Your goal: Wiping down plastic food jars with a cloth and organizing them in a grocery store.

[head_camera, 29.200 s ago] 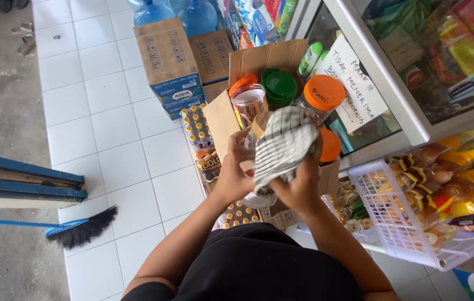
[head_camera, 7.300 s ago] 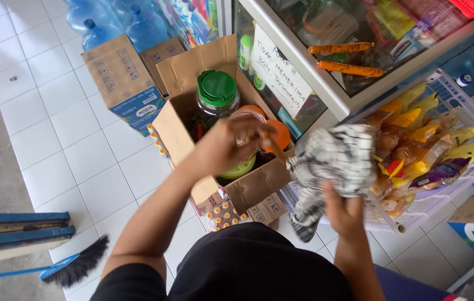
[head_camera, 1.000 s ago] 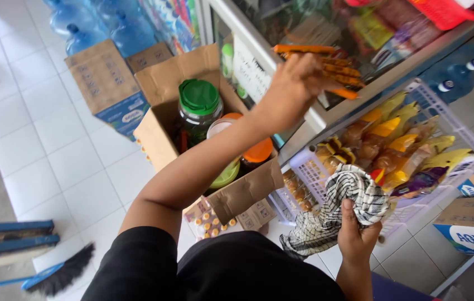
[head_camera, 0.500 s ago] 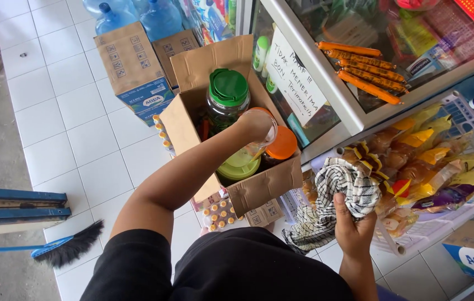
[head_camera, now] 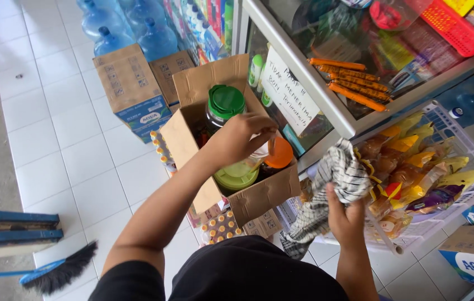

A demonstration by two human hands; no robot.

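Note:
My left hand (head_camera: 238, 138) reaches into an open cardboard box (head_camera: 259, 195) and grips the top of a clear plastic jar (head_camera: 259, 153). Around it in the box stand a jar with a dark green lid (head_camera: 226, 102), one with a light green lid (head_camera: 237, 177) and one with an orange lid (head_camera: 279, 154). My right hand (head_camera: 344, 214) is shut on a black-and-white checked cloth (head_camera: 334, 178), held in front of a white wire basket (head_camera: 471, 161) of yellow snack packets.
A glass display counter (head_camera: 326, 106) with orange sticks on its top runs along the right. Behind the open box stand closed cardboard boxes (head_camera: 130, 89) and blue water jugs (head_camera: 115, 28). A brush (head_camera: 53, 273) and blue handles lie at left on the white tile floor.
My left hand has come down from the counter top into the box and closed on the clear jar. My right hand has lifted the cloth slightly.

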